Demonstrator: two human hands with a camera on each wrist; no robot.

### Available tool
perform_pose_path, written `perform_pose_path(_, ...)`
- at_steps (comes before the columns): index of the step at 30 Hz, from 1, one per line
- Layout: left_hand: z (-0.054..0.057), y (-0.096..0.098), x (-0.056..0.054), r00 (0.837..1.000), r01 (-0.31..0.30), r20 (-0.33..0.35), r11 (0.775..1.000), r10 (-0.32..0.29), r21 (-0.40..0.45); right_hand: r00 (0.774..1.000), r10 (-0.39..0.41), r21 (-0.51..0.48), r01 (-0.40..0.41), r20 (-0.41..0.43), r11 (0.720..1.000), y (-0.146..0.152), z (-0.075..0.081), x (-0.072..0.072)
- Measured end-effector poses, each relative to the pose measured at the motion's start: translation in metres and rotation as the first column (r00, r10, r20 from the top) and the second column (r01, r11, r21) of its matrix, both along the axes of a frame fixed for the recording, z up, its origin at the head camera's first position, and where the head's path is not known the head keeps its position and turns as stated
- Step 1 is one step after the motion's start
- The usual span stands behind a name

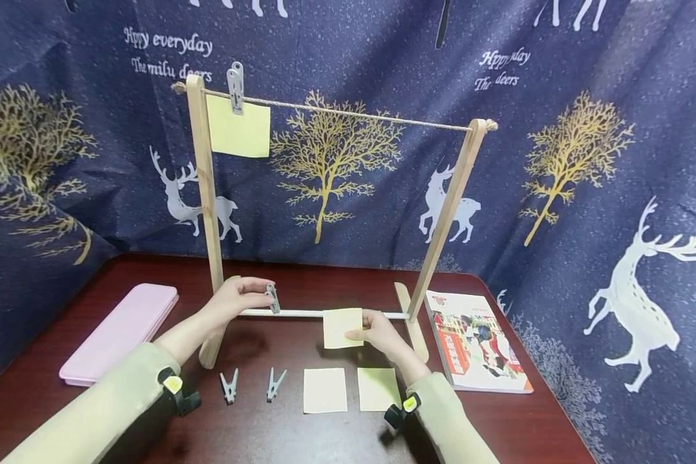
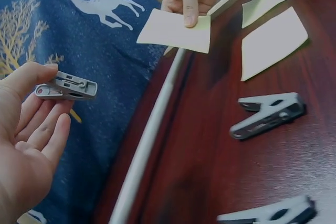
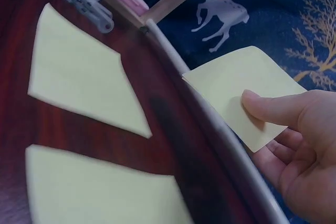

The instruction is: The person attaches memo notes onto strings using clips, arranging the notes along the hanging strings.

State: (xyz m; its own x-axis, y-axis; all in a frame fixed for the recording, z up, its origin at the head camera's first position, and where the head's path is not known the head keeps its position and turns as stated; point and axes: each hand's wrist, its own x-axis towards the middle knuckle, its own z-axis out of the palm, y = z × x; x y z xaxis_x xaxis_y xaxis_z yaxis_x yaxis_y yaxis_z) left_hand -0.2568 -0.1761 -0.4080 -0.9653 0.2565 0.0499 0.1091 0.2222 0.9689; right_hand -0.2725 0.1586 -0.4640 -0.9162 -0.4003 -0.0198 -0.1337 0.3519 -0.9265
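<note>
Between thumb and fingers, my left hand [image 1: 240, 300] pinches a grey clothespin [image 2: 67, 86], raised above the table near the rack's left post. My right hand [image 1: 383, 332] holds a yellow sticky note [image 3: 244, 95] by its edge, thumb on the front face, just before the rack's lower bar. Two more sticky notes, a left one [image 1: 325, 390] and a right one [image 1: 378, 388], lie on the table below that hand. To their left lie two grey clothespins [image 1: 229, 386]. Another clothespin [image 1: 236, 89] fixes a yellow note [image 1: 240, 129] to the rope [image 1: 348, 113] at its left end.
A wooden rack with a left post [image 1: 207, 187] and right post [image 1: 448, 212] carries the rope; a white bar [image 1: 301, 314] joins its base. At left lies a pink case [image 1: 118, 332]; at right, a magazine [image 1: 478, 341]. A patterned cloth [image 1: 348, 212] hangs behind.
</note>
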Motion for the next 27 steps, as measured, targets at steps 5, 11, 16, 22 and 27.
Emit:
perform_pose_path(5,0.023,0.002,-0.002,0.999,0.005,-0.038,0.999,-0.006,-0.032,0.999,0.035,-0.035,-0.036,-0.022,0.999,-0.008,0.015,-0.008)
perform_pose_path(11,0.050,0.002,-0.005,0.994,0.012,-0.111,0.997,-0.021,-0.083,0.996,0.073,-0.046,-0.075,-0.047,0.996,-0.015,0.029,-0.016)
perform_pose_path(16,0.071,0.000,-0.008,0.986,0.026,-0.161,0.989,-0.050,-0.144,0.994,0.088,-0.045,-0.091,-0.065,0.995,-0.026,0.043,-0.022)
perform_pose_path(22,0.095,-0.001,-0.009,0.976,0.027,-0.209,0.982,-0.067,-0.189,0.993,0.099,-0.033,-0.101,-0.058,0.994,-0.039,0.063,-0.031)
perform_pose_path(27,0.117,0.002,-0.011,0.971,0.015,-0.230,0.978,-0.065,-0.210,0.993,0.092,-0.011,-0.093,-0.074,0.996,-0.048,0.089,-0.038)
